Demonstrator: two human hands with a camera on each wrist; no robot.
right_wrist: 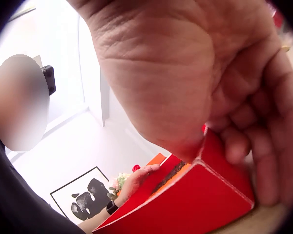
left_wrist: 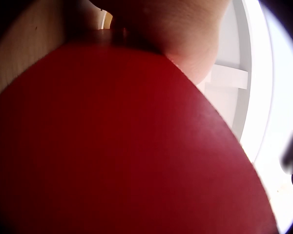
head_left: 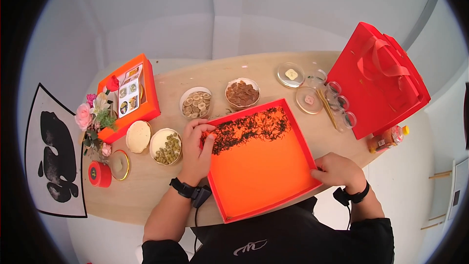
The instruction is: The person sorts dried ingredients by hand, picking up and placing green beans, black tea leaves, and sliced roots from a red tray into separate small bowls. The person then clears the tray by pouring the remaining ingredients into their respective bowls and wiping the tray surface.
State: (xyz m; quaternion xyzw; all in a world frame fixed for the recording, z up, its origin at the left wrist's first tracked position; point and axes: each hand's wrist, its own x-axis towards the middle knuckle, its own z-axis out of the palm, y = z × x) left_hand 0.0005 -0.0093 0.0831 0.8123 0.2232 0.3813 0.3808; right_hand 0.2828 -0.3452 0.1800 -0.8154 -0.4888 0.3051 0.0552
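Note:
A shallow red box (head_left: 259,166) with an orange inside is tilted at the table's front edge. Dark dried leaves (head_left: 249,128) lie in a band along its far side. My left hand (head_left: 198,154) grips the box's left wall, thumb over the rim. My right hand (head_left: 337,170) holds the right wall near the front corner; in the right wrist view this hand (right_wrist: 185,73) has its fingers curled along the outside of the red wall (right_wrist: 185,204). The red outer side (left_wrist: 127,136) fills most of the left wrist view, below the left hand (left_wrist: 176,29).
Bowls of dried slices (head_left: 196,103), brown pieces (head_left: 242,94) and green pods (head_left: 167,147) stand behind and left. An orange gift box (head_left: 151,93) with flowers (head_left: 95,112) is far left. Right are glass jars (head_left: 342,102), tongs (head_left: 327,109), a red bag (head_left: 376,83) and a bottle (head_left: 388,139).

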